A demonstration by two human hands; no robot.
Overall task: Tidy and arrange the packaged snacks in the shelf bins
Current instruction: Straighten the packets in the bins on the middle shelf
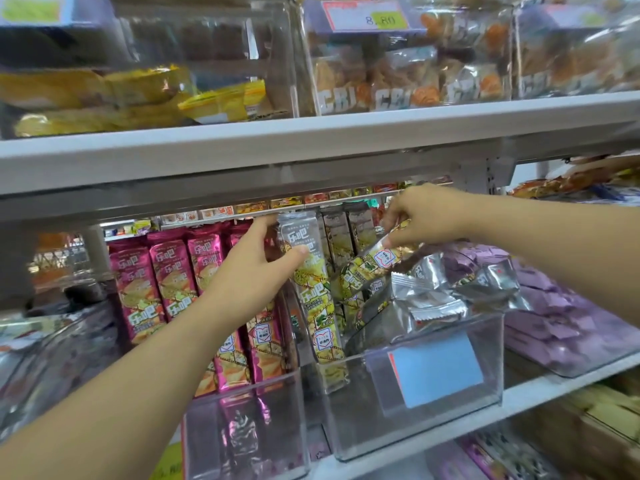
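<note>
Shelf board (561, 384): white and long, carrying the clear bins side by side under a higher shelf of other snacks.
Middle bin (360, 420): clear plastic with a blue label (440, 368) on its front wall. It holds the yellow-green packets, upright at the left and back and in disorder at the right.
Pink packets (173, 282): a standing row in the left bin (242, 431), just beside the middle bin, already looking orderly.
Silver heap (433, 303): small foil packets lying loose over the right half of the middle bin, next to purple packets (561, 306) further right.
Upright packet (313, 292): long and narrow, silver at the top and yellow-green below, standing at the left wall of the middle bin.
Tilted packet (363, 271): the same kind, slanting across the bin with its upper end raised.
Left hand (256, 268): holds the upright packet, the thumb laid on its face and the fingers hooked past its upper left edge.
Right hand (426, 220): finger and thumb are closed in a pinch on the raised end seal of the tilted packet.
Handling, as a judgement: the packets are likely light, glossy film that slips easily, puffed, with brittle contents. They crumple rather than stay stiff.
Where to hold: the flat crimped end seal or the long edges, not a squeeze across the belly.
</note>
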